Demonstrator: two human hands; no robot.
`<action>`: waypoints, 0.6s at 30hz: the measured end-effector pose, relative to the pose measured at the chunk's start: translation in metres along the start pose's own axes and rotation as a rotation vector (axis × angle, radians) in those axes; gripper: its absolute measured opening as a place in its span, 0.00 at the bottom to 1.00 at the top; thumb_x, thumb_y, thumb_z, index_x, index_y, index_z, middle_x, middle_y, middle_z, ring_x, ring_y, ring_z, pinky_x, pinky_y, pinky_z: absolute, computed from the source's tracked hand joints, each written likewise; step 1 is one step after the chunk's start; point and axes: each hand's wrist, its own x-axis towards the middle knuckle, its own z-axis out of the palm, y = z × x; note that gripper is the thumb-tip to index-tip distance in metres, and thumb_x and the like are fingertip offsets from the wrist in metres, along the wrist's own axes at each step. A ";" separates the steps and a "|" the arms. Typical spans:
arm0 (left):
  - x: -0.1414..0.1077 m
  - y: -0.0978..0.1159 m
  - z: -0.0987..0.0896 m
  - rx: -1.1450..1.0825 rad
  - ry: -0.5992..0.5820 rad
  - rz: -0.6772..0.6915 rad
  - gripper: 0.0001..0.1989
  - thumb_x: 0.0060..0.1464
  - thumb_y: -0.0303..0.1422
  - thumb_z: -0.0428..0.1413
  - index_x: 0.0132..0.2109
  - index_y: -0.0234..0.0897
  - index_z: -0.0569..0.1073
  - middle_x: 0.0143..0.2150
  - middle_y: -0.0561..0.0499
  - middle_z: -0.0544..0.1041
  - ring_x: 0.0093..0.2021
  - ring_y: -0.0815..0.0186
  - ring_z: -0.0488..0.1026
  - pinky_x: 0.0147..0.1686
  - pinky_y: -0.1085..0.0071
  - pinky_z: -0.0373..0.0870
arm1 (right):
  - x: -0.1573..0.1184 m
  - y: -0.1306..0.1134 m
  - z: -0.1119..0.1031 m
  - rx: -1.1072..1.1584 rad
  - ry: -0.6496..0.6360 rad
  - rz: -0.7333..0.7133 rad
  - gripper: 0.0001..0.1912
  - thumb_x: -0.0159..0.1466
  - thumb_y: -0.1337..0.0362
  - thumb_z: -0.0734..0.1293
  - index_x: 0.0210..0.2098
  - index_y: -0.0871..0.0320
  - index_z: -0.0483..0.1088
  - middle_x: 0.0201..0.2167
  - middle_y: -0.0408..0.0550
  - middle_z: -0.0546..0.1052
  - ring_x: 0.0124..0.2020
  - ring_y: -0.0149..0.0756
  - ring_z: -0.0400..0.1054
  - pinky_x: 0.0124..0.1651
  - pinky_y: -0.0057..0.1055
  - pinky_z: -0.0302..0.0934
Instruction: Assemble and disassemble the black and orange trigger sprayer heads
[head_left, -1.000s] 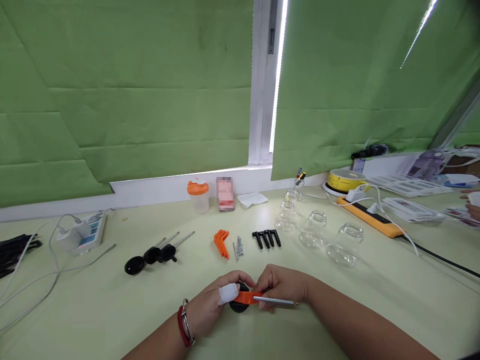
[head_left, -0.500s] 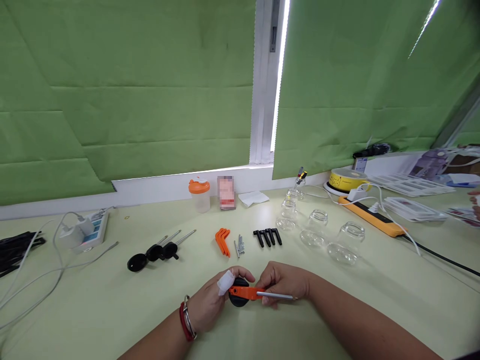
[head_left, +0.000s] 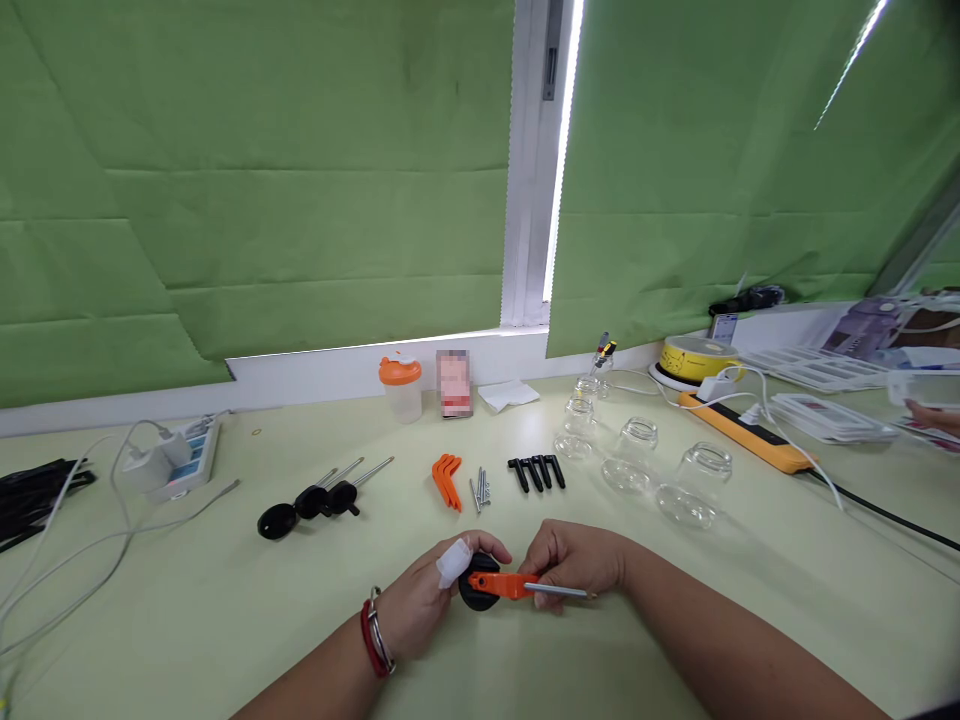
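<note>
Close to me at the table's front, my left hand (head_left: 429, 598), with white tape on a finger, is closed around a round black plastic piece (head_left: 480, 592). An orange lever (head_left: 508, 584) lies across that piece. My right hand (head_left: 579, 560) pinches the lever's other end together with a thin metal rod (head_left: 561, 591) that points right. Just beyond my hands are several bent orange levers (head_left: 447, 482), small metal screws (head_left: 481, 490) and black L-shaped pieces (head_left: 537, 472). To the left lie black round pieces with metal rods (head_left: 309, 502).
Clear glass jars (head_left: 696, 485) stand at the right, before an orange power strip (head_left: 750, 435). A cup with an orange lid (head_left: 402, 388) stands by the wall. White cables and a power strip (head_left: 196, 460) lie left. Another person's hand (head_left: 932, 417) shows at the right edge.
My hands keep their hold, with the orange lever and rod shifted slightly to the right. At the right edge, the other person's hand now holds up a clear plastic box.
</note>
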 end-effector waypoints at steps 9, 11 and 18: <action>0.001 0.005 0.002 0.003 -0.017 -0.033 0.24 0.60 0.45 0.39 0.45 0.34 0.71 0.33 0.49 0.66 0.34 0.65 0.59 0.37 0.69 0.56 | 0.002 -0.006 0.009 -0.030 0.026 -0.026 0.16 0.49 0.60 0.73 0.34 0.63 0.77 0.19 0.40 0.71 0.19 0.22 0.63 0.24 0.20 0.59; 0.001 0.007 0.002 0.006 -0.019 -0.040 0.23 0.60 0.46 0.39 0.44 0.34 0.71 0.33 0.49 0.66 0.34 0.66 0.58 0.36 0.69 0.56 | 0.002 -0.007 0.010 -0.023 0.028 -0.023 0.16 0.48 0.60 0.73 0.35 0.63 0.77 0.19 0.40 0.71 0.19 0.22 0.63 0.24 0.20 0.58; 0.003 0.013 0.003 0.017 -0.043 -0.060 0.20 0.54 0.47 0.48 0.44 0.34 0.70 0.33 0.51 0.65 0.33 0.66 0.58 0.35 0.70 0.56 | 0.001 -0.010 0.010 -0.031 0.036 0.005 0.17 0.49 0.58 0.73 0.34 0.63 0.77 0.18 0.39 0.70 0.17 0.22 0.62 0.24 0.21 0.57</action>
